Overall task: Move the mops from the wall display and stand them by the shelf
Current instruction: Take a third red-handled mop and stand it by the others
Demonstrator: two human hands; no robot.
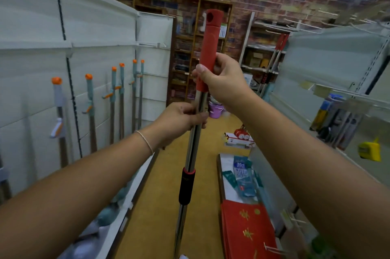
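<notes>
Between both hands, the mop pole (191, 149) stands near upright in the aisle. The right hand (221, 78) is closed around the red grip (209, 52). Just below it, the left hand (179, 120) is closed around the bare metal shaft. Left of the left hand, more mops (90, 111) hang on the wall panel (31, 81).
</notes>
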